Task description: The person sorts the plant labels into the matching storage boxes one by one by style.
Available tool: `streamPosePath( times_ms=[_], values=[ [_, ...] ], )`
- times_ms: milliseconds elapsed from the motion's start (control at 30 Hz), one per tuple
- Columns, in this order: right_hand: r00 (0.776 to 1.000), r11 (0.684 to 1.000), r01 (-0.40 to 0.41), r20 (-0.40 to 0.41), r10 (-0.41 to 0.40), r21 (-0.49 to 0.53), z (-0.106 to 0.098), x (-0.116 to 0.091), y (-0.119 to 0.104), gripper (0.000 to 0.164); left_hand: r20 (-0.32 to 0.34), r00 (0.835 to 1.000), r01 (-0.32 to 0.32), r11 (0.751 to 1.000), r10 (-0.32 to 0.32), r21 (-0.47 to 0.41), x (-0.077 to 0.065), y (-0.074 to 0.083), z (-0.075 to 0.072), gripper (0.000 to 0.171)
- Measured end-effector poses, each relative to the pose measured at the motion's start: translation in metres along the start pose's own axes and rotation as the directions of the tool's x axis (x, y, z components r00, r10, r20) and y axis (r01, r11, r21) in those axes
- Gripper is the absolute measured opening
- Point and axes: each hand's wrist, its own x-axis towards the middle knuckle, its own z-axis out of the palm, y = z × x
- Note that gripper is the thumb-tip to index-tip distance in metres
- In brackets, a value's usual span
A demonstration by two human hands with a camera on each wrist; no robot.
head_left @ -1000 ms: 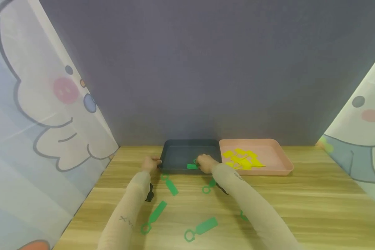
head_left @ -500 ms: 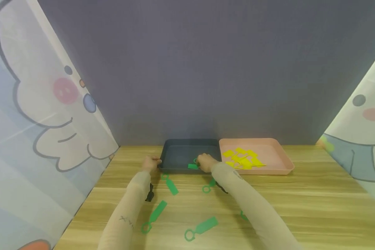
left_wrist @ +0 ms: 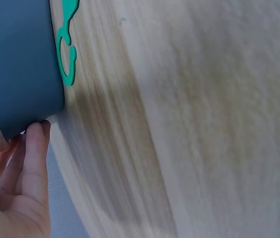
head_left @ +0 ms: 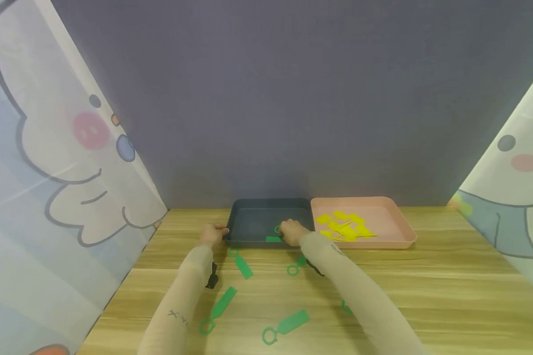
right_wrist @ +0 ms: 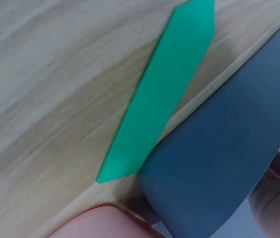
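Note:
My left hand (head_left: 213,233) pinches the left edge of the dark blue-grey tray (head_left: 250,217). In the left wrist view the thumb is at the tray's rim and the fingers are tucked against its outside. My right hand (head_left: 293,232) is curled low inside the same tray, near its front right corner. From under its fingers a green plastic tag (head_left: 273,239) shows flat along the front wall, with a green ring just above it. The fingertips are hidden in the head view. In the right wrist view, that hand (right_wrist: 273,203) is partly covered by the tray's wall.
A pink tray (head_left: 386,227) holding several yellow plastic pieces (head_left: 348,231) adjoins the dark tray's right side. Several green ring tags lie on the wooden table, including one tag (head_left: 293,323) in front and another tag (head_left: 224,301) by the left forearm. A grey partition (head_left: 266,98) stands behind.
The green tag beside my right fingers has tilted and dropped slightly, showing a narrower strip. Both hands have stayed almost in place.

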Motion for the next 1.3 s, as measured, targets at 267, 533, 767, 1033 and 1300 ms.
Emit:
streamPosePath(
  times_ms=[267,533,767,1033,1300],
  values=[
    [1.0,1.0,0.007,-0.009,-0.007,0.005,0.001,0.0,0.003,0.018,-0.008,0.999,-0.034,0.999,0.034,-0.012,0.0,-0.001,0.001,0.033],
    [0.999,1.0,0.026,-0.035,-0.025,0.018,-0.002,-0.005,0.004,0.022,-0.002,0.999,-0.035,0.999,0.035,-0.008,-0.003,-0.001,0.002,0.034],
    [0.997,0.999,0.052,-0.049,-0.051,0.005,-0.013,-0.011,0.0,0.022,0.038,0.999,-0.011,1.0,0.011,-0.013,-0.004,-0.001,-0.001,0.036],
    [0.997,0.998,0.061,-0.042,-0.061,-0.011,-0.03,-0.023,-0.005,0.024,0.035,0.999,-0.032,0.999,0.033,-0.005,-0.001,-0.003,-0.002,0.036],
    [0.987,0.989,0.143,-0.073,-0.145,-0.032,-0.037,-0.038,-0.001,0.024,0.008,0.999,-0.04,0.999,0.04,0.013,-0.008,0.001,-0.002,0.035]
  ],
)
